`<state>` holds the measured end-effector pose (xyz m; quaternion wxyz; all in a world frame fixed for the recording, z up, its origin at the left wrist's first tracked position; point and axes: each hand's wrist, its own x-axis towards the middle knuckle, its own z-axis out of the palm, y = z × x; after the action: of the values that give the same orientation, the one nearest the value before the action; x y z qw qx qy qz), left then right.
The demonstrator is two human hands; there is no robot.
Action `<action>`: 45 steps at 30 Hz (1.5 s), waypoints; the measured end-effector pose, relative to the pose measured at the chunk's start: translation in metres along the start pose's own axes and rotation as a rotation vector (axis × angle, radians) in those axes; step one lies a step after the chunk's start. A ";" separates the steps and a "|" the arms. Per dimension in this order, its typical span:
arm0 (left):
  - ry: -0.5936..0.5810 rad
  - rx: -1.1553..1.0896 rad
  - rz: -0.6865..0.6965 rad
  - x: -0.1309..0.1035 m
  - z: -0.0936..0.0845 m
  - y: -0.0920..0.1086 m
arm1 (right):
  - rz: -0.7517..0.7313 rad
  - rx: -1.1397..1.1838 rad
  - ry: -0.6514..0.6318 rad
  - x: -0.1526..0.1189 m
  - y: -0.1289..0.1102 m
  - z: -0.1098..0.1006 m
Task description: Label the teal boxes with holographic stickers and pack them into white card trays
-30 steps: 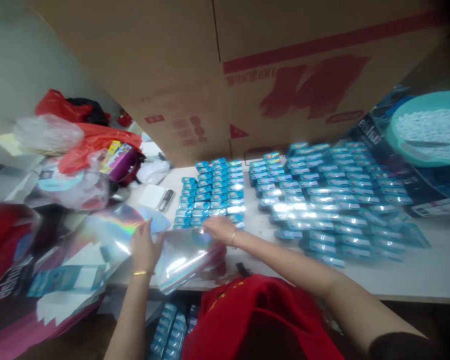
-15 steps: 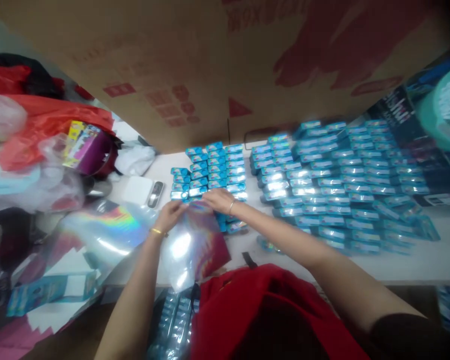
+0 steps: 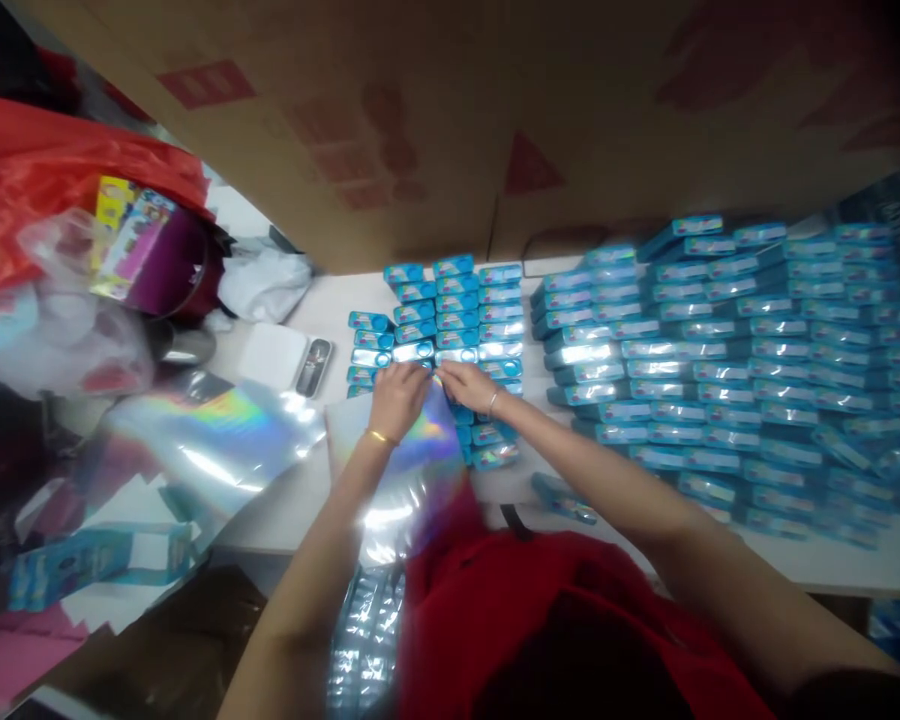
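A shiny, see-through rainbow plastic sheet or bag (image 3: 401, 515) hangs down toward my lap, over the table's front edge. My left hand (image 3: 399, 400) is closed in a pinch at its upper edge. Close beside it, fingertips nearly touching, my right hand (image 3: 466, 387) pinches the upper right corner. Just beyond my fingers stand rows of small blue packets (image 3: 457, 318) with glossy fronts. The exact grip of the fingertips is blurred.
A large cardboard box (image 3: 420, 120) walls off the back. Many more blue packets (image 3: 720, 370) fill the right side. Leftward lie a white scale (image 3: 274, 357), more rainbow film (image 3: 225, 450), an opened blue carton (image 3: 105, 565) and red plastic bags (image 3: 82, 165).
My left hand has moved along the sheet's upper edge toward my right hand, so the two are now close together. The whole view has shifted slightly.
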<state>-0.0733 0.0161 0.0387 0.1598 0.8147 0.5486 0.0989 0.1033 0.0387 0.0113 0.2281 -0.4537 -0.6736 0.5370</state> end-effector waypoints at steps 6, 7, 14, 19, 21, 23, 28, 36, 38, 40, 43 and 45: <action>0.027 0.040 0.019 -0.002 0.011 0.006 | 0.092 0.047 0.036 0.002 0.001 0.005; 0.038 0.045 0.015 -0.004 0.011 0.006 | 0.105 0.055 0.051 0.002 0.001 0.006; 0.086 0.098 0.063 -0.013 0.024 0.008 | 0.225 0.061 0.115 0.003 0.002 0.013; 0.143 0.071 0.087 -0.017 0.030 0.013 | 0.317 0.148 0.110 0.003 0.003 0.014; 0.164 0.039 0.085 -0.023 0.026 0.020 | 0.337 0.140 0.113 0.003 0.005 0.014; 0.165 0.000 0.080 -0.035 0.017 0.030 | 0.334 0.074 0.139 0.005 0.007 0.015; 0.275 -0.316 -0.074 -0.069 -0.017 0.061 | 0.274 -0.152 0.112 0.007 0.003 0.013; 0.546 -1.207 -0.740 -0.034 -0.025 0.091 | 0.229 0.456 0.327 -0.054 -0.011 -0.005; 0.508 -1.278 -0.781 -0.024 -0.014 0.096 | 0.281 0.598 0.309 -0.073 -0.014 -0.009; 0.464 -1.320 -0.806 -0.017 -0.002 0.103 | 0.279 0.650 0.347 -0.086 -0.016 -0.013; 0.401 -1.364 -0.834 -0.008 0.012 0.113 | 0.285 0.673 0.458 -0.097 -0.012 -0.023; 0.382 -1.407 -0.852 -0.002 0.016 0.120 | 0.328 0.678 0.565 -0.101 -0.006 -0.030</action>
<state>0.0347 -0.0298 0.0678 0.5580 0.2182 0.6370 0.4850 0.1741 -0.0322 0.0443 0.4498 -0.5823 -0.2914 0.6113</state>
